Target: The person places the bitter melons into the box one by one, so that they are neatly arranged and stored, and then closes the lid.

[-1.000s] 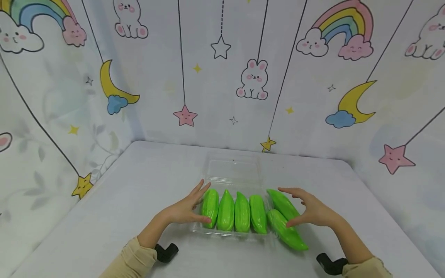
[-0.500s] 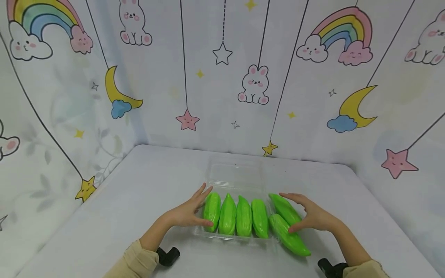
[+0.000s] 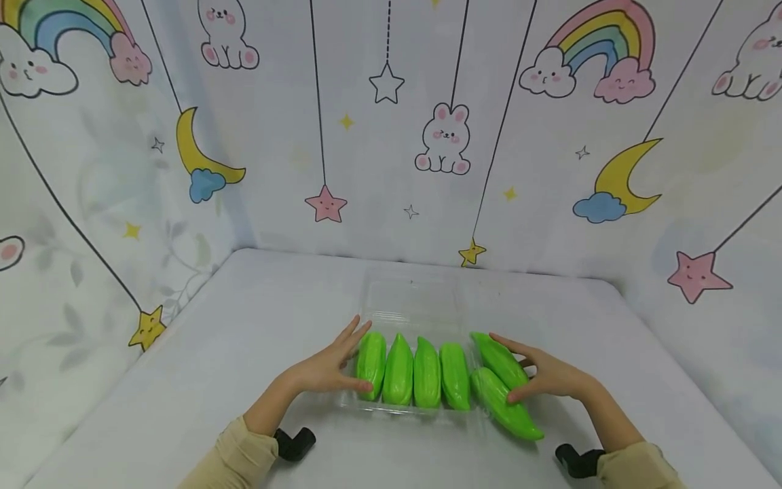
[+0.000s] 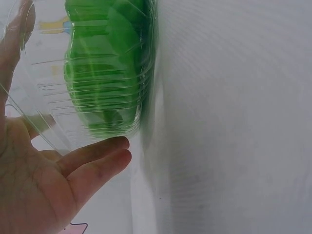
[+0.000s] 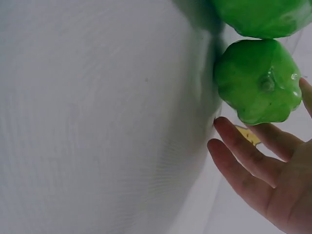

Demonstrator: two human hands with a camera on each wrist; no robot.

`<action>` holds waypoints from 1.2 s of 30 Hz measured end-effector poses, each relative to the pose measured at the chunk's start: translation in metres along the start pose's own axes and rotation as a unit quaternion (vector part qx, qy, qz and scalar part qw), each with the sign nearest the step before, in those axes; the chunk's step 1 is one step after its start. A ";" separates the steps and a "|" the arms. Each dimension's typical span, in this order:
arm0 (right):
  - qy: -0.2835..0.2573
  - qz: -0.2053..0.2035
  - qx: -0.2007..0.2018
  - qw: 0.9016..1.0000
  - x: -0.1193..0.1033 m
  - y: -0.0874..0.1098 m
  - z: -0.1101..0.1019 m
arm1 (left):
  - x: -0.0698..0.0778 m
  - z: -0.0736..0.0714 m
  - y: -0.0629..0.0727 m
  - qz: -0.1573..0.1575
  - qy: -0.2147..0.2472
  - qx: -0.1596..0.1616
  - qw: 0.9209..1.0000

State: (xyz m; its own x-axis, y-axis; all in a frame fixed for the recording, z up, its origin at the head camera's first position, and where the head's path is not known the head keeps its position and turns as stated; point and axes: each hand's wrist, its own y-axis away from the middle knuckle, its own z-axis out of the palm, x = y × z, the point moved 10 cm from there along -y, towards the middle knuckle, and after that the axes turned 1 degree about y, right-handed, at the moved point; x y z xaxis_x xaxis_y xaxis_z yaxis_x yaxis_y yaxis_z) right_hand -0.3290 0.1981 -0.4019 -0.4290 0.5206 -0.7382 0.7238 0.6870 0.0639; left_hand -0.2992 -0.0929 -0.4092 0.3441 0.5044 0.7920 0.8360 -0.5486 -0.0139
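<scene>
Several lobed green vegetables, pointed at one end, lie side by side in a clear plastic box with its lid laid back. Two more, a farther green vegetable and a nearer green vegetable, lie against the box's right side. My left hand, fingers spread, spans the box's left end, its thumb over the leftmost vegetable; in the left wrist view its fingertips are close by the box wall. My right hand straddles the two outer vegetables, thumb at the nearer one, its fingers extended beside a vegetable.
A white cloth covers the table, with a printed backdrop of rabbits, moons and stars behind it. The transparent lid lies flat beyond the box. A black strap piece sits at the left wrist and another black piece at the right.
My right hand has come slightly lower and closer over the two outer vegetables. The left hand and the box stay in place; the head view shifts a little.
</scene>
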 end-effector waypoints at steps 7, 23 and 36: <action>-0.002 -0.023 -0.004 1.000 0.001 -0.001 -0.003 | 0.000 -0.001 0.000 -0.001 0.001 0.000 1.000; -0.028 -0.019 -0.032 0.999 0.011 0.002 -0.003 | 0.001 -0.002 0.000 0.003 -0.002 0.003 1.000; -0.118 0.036 -0.050 0.991 0.020 0.008 0.002 | 0.003 -0.002 0.001 0.002 0.004 0.001 1.000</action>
State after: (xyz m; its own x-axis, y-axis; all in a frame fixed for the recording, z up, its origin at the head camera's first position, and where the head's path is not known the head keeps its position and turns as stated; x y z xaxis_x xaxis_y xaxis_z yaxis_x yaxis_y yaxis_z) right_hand -0.3307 0.2129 -0.4169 -0.2309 0.4446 -0.8654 0.6853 0.7057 0.1798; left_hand -0.2981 -0.0935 -0.4056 0.3451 0.4970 0.7962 0.8351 -0.5497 -0.0189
